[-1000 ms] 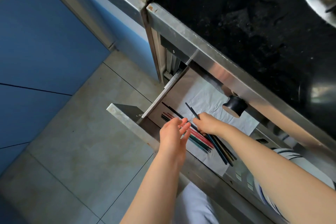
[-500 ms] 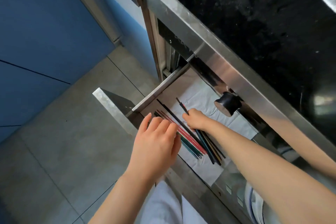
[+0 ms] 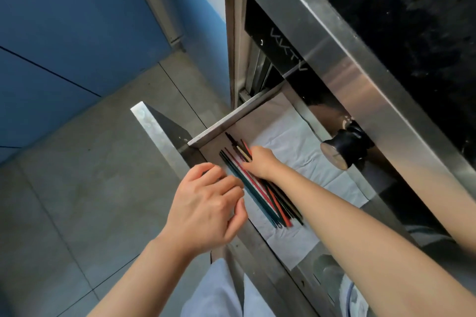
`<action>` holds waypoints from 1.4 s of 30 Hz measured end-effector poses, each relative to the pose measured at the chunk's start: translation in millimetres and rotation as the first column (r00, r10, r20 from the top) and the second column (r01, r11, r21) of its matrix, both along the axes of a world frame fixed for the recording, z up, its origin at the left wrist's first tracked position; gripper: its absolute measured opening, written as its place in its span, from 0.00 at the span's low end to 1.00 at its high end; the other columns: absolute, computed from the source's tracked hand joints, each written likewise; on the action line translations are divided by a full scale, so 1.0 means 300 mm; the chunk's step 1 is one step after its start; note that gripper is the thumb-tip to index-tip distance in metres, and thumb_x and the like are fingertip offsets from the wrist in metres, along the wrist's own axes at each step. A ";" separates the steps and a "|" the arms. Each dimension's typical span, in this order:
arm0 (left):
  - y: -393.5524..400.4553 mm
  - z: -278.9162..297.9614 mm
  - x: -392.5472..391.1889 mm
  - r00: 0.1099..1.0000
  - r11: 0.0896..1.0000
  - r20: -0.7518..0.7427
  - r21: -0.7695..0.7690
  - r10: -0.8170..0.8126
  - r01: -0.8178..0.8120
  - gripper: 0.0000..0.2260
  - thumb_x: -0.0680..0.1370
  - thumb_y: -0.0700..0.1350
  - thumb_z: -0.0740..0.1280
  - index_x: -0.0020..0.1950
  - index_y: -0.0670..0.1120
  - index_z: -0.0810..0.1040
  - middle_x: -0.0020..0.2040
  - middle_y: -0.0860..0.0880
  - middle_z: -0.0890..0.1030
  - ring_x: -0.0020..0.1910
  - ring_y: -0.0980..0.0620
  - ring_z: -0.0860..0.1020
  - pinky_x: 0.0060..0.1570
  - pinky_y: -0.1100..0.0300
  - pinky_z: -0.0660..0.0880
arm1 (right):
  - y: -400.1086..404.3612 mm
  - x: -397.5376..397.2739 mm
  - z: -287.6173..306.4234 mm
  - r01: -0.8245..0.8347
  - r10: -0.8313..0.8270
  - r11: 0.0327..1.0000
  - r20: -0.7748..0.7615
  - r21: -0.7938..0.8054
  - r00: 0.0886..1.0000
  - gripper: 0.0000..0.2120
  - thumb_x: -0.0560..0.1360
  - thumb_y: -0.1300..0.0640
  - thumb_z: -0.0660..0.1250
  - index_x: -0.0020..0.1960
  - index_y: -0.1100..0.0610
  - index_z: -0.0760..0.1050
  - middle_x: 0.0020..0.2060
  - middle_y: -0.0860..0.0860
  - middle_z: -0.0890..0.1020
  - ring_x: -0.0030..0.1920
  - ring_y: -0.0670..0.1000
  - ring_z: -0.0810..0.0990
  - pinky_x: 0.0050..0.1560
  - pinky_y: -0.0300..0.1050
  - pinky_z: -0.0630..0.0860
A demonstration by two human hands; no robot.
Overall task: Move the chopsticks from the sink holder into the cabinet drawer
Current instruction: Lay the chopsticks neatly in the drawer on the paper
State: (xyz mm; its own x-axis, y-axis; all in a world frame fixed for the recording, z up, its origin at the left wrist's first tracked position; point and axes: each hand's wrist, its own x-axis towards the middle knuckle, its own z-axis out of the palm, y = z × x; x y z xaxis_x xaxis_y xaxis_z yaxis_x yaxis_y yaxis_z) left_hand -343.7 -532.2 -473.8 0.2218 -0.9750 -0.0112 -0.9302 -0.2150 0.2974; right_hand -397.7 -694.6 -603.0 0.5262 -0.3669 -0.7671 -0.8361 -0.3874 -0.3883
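- Stainless-steel cabinet drawer (image 3: 164,136) stood pulled out below a black countertop (image 3: 412,20), its bottom lined with white paper (image 3: 291,147).
- Chopsticks (image 3: 260,195) in dark teal, red, orange and black lay bundled on the paper along the drawer's front wall, running from about 11 o'clock to 5 o'clock.
- Right hand (image 3: 260,165) rested palm-down on the far end of the bundle, fingers pressed over the sticks; whether it was gripping them could not be told.
- Left hand (image 3: 206,208) hovered at the drawer's front edge, at 8 o'clock from the right hand, fingers loosely curled and holding nothing, thumb close to the nearest teal stick.
- Black knob (image 3: 345,149) with a metal face stuck out at 3 o'clock from the right hand.
- Grey tiled floor (image 3: 77,201) showed beside the drawer, with blue panels (image 3: 64,33) beyond.
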 end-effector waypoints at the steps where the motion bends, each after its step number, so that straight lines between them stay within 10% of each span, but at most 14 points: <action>1: 0.000 0.000 -0.001 1.000 1.000 0.004 0.009 0.006 -0.006 0.14 0.77 0.47 0.57 0.38 0.48 0.80 0.41 0.55 0.83 0.39 0.49 0.77 0.55 0.56 0.70 | 0.004 -0.006 -0.006 0.012 -0.011 1.000 0.028 -0.027 1.000 0.15 0.75 0.54 0.67 0.55 0.63 0.74 0.53 0.61 0.81 0.55 0.61 0.78 0.52 0.48 0.74; 18: 0.004 -0.012 -0.004 0.999 0.998 0.029 -0.056 0.043 -0.041 0.19 0.78 0.48 0.52 0.35 0.48 0.78 0.34 0.53 0.79 0.35 0.48 0.72 0.52 0.57 0.70 | 0.078 -0.188 -0.020 -0.007 0.099 0.957 0.302 -0.290 0.948 0.22 0.77 0.60 0.62 0.70 0.56 0.64 0.65 0.52 0.70 0.63 0.53 0.70 0.61 0.49 0.73; 26: 0.003 -0.012 -0.007 0.997 0.996 0.059 -0.085 0.040 -0.035 0.19 0.78 0.48 0.51 0.33 0.47 0.76 0.33 0.53 0.77 0.34 0.47 0.71 0.50 0.58 0.68 | 0.133 -0.387 -0.079 -0.496 0.596 0.738 0.096 -0.458 0.798 0.34 0.77 0.48 0.58 0.78 0.49 0.46 0.78 0.50 0.48 0.77 0.56 0.48 0.75 0.56 0.49; 34: 0.007 -0.021 -0.006 0.995 0.990 0.090 -0.140 0.047 -0.034 0.19 0.78 0.48 0.50 0.32 0.47 0.73 0.31 0.52 0.74 0.32 0.48 0.68 0.47 0.58 0.68 | 0.176 -0.275 -0.137 -0.467 0.554 0.735 0.038 -0.492 0.832 0.38 0.73 0.37 0.45 0.78 0.55 0.46 0.78 0.53 0.49 0.77 0.57 0.49 0.74 0.59 0.55; 42: 0.005 -0.023 -0.003 0.992 0.980 0.114 -0.199 0.047 -0.023 0.16 0.77 0.47 0.52 0.30 0.47 0.67 0.29 0.51 0.68 0.32 0.48 0.64 0.46 0.58 0.66 | 0.214 -0.224 -0.135 -0.390 0.511 0.752 0.097 -0.531 0.854 0.33 0.74 0.48 0.43 0.77 0.58 0.51 0.76 0.59 0.54 0.76 0.61 0.52 0.72 0.62 0.56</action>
State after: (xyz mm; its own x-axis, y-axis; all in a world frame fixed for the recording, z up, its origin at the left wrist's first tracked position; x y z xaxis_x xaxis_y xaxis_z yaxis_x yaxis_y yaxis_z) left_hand -344.7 -530.8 -480.7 0.2442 -0.9471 0.2084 -0.9542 -0.1964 0.2258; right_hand -464.9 -630.3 -643.5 0.8568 -0.3255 -0.3999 -0.4289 -0.8804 -0.2024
